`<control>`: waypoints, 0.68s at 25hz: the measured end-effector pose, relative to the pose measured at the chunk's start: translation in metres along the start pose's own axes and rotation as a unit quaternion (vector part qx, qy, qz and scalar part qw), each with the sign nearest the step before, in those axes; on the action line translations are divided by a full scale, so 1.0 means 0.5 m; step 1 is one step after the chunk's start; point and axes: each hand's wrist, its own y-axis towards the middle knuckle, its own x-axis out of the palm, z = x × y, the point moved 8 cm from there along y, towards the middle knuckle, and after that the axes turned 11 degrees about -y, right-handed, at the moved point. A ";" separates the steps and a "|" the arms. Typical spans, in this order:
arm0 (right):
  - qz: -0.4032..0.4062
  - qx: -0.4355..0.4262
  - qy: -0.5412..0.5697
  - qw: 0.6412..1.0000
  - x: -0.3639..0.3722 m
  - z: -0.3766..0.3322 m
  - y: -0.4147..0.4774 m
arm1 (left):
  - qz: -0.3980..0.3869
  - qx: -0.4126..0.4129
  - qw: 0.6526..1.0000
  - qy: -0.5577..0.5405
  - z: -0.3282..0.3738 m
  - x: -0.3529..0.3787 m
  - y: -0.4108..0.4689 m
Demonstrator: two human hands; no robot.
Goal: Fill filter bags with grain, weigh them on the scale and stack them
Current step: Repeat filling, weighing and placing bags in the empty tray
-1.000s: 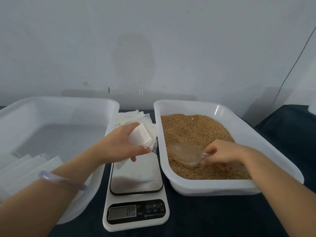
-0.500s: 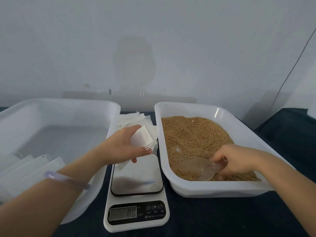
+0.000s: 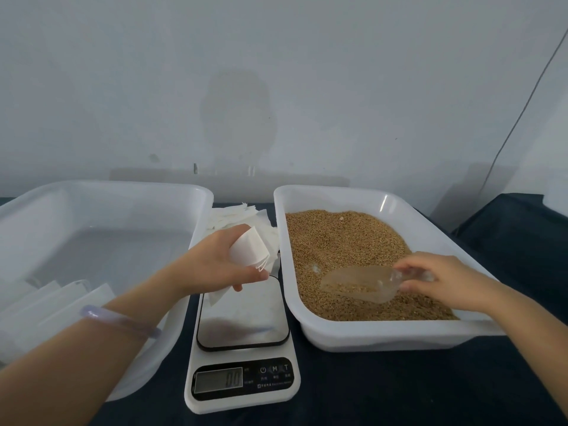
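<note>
head view, looking down at a dark table [image 3: 399, 392]. the left hand [image 3: 215, 267] holds a white filter bag [image 3: 249, 250] above the far edge of the scale [image 3: 242, 318], with fingers and thumb curled round it and its open mouth turned to the right. the bag's lower end hangs over the steel plate; whether it touches cannot be told. the right hand [image 3: 442, 281] pinches the handle of a clear scoop [image 3: 359, 282], fingers curled on it. the scoop sits low over the grain [image 3: 338, 241], partly filled, its bowl pointing left. the grain fills the right tub [image 3: 368, 338], white plastic, just beside the scale. the scale stands between two tubs, and its display [image 3: 218, 381] shows zeros. behind the scale lies a loose pile of spare bags [image 3: 236, 215]. the left tub [image 3: 107, 192], cloudy white, holds flat stacked bags [image 3: 55, 302] in its near left corner. a pale purple bangle [image 3: 120, 321] circles the left wrist. a grey wall [image 3: 276, 72] rises behind the table, with a thin cable [image 3: 522, 112] running down it at the right.
</note>
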 end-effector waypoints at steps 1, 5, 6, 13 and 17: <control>0.006 -0.002 0.022 1.000 -0.003 0.001 -0.006 | 0.001 0.002 1.000 0.007 0.004 -0.002 -0.001; 0.065 -0.005 0.071 0.995 -0.040 -0.007 -0.035 | 0.016 0.032 0.999 0.005 0.047 0.007 -0.003; 0.085 -0.010 0.080 0.993 -0.057 -0.013 -0.041 | 0.013 0.043 0.999 -0.026 0.064 0.019 -0.001; 0.176 -0.028 0.112 0.978 -0.200 -0.030 -0.088 | -0.052 0.063 0.995 -0.060 0.113 0.165 0.046; 0.143 -0.023 0.059 0.988 -0.209 -0.022 -0.093 | -0.045 0.049 0.995 -0.075 0.089 0.194 0.062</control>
